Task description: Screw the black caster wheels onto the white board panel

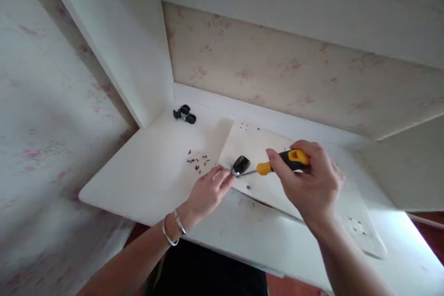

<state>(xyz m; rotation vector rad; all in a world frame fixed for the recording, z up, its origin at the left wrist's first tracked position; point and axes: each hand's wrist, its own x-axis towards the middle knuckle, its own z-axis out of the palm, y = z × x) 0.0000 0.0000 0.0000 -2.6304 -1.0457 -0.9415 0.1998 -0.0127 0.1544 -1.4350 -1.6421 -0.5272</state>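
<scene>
1. Beneath floral wallpaper (243, 55), on a white bench (149, 180), over a pale board (267, 143).
2. Seemingly turning a hidden screw at the base of a black caster (241, 164); probably calls for steady pressure next.
3. With right grip (314, 178) wrapped round the screwdriver (282, 163); with left grip (208, 192) pinching or merely steadying, impossible to say.
4. On the board, against left fingertips: caster.

Cool, soft light seems to come from the right, where the near corner of the white desktop (412, 240) is brightest. A pale streak of glare runs beside the near edge of the white board (258, 143), and a faint shadow lies past its left end. The upper panel (312, 4) sits in grey dimness. The floral wallpaper (38, 152) at left looks smeared and stretched; the small screws (197, 167) lack crisp detail.
</scene>
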